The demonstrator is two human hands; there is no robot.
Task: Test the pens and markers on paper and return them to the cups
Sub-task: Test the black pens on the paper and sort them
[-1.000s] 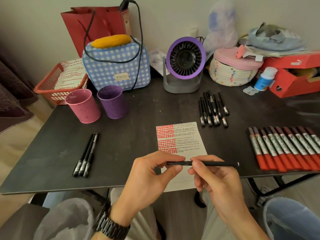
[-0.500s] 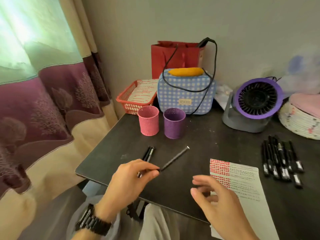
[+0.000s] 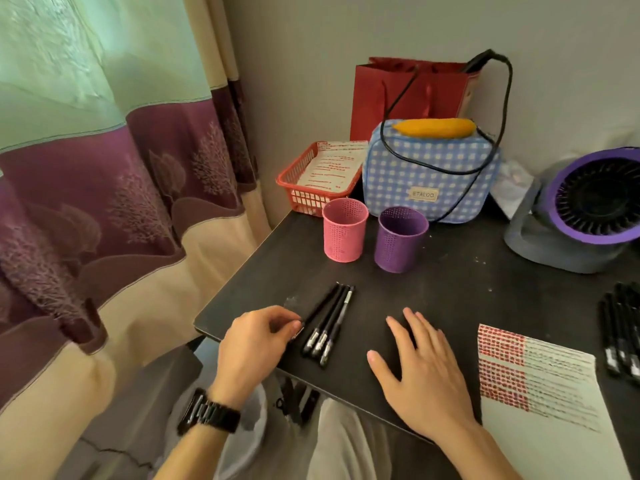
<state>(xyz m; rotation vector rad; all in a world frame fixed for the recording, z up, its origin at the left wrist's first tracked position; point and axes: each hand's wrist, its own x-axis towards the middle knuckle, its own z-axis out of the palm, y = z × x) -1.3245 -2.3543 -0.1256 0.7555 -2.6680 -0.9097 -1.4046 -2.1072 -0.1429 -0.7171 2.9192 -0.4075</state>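
Note:
A row of black pens [image 3: 328,322] lies side by side on the dark table [image 3: 467,292], near its front left corner. My left hand [image 3: 254,344] is at the row's left side, fingertips pinched on the lower end of the leftmost black pen [image 3: 320,306], which rests on the table. My right hand [image 3: 427,372] hovers flat over the table to the right, fingers apart, holding nothing. The test paper [image 3: 543,403] with red and black marks lies to its right. Behind the pens stand a pink cup [image 3: 344,233] and a purple cup [image 3: 400,239]; no pens show above their rims.
More black pens [image 3: 620,337] lie at the right edge of view. Behind the cups are a red basket [image 3: 308,188], a blue checked bag [image 3: 429,174] with a cable, a red paper bag [image 3: 398,95] and a purple fan [image 3: 588,206]. A curtain [image 3: 104,174] hangs left of the table.
My left hand carried the black pen away from the paper to the left and laid it beside the pens there. My right hand let go and opened. The view swung left.

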